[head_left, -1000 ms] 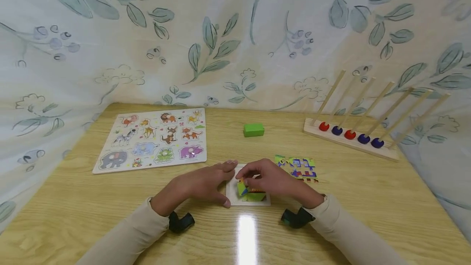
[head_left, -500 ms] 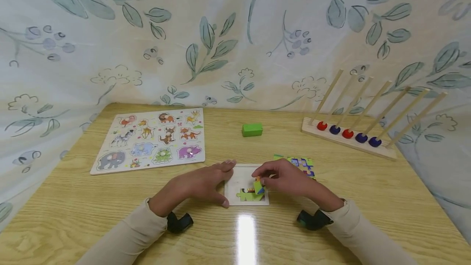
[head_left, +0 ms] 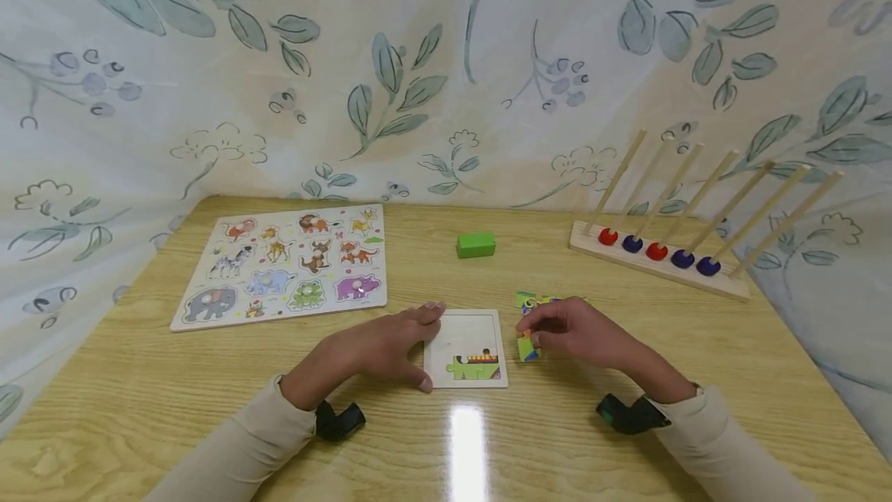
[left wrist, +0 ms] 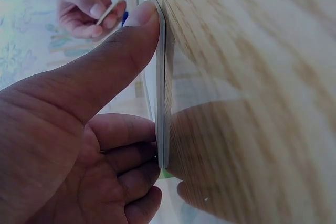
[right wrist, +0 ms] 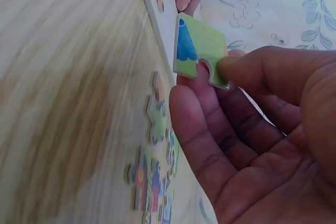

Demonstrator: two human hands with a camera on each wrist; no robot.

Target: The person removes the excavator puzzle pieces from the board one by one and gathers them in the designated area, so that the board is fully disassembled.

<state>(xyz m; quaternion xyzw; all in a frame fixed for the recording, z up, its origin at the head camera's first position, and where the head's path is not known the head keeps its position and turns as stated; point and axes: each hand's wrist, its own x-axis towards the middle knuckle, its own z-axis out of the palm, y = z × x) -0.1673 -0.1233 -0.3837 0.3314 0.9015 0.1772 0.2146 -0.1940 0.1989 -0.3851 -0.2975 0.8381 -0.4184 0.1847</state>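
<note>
My left hand (head_left: 386, 347) rests along the left side of a small square puzzle tray (head_left: 463, 324), thumb at the near corner and fingertips at the far one. In the left wrist view the thumb lies on the tray's edge, with the other fingers bent beside it. Joined green pieces (head_left: 474, 370) with a red-and-yellow strip fill the tray's lower right. Just right of the tray, my right hand (head_left: 581, 335) pinches a green jigsaw piece (right wrist: 202, 51) between thumb and fingers. The piece has a blue printed shape and a round notch, and is tilted above the table.
Several loose jigsaw pieces (right wrist: 152, 177) lie beyond the right hand, partly hidden by it. A green block (head_left: 476, 245) sits farther back. At left lies an animal peg puzzle (head_left: 282, 266); at back right stands a wooden rack (head_left: 658, 262) with upright rods and beads.
The right hand has carried the green jigsaw piece from over the tray to the right, past its edge, uncovering the joined pieces. The left hand has stayed at the tray.
</note>
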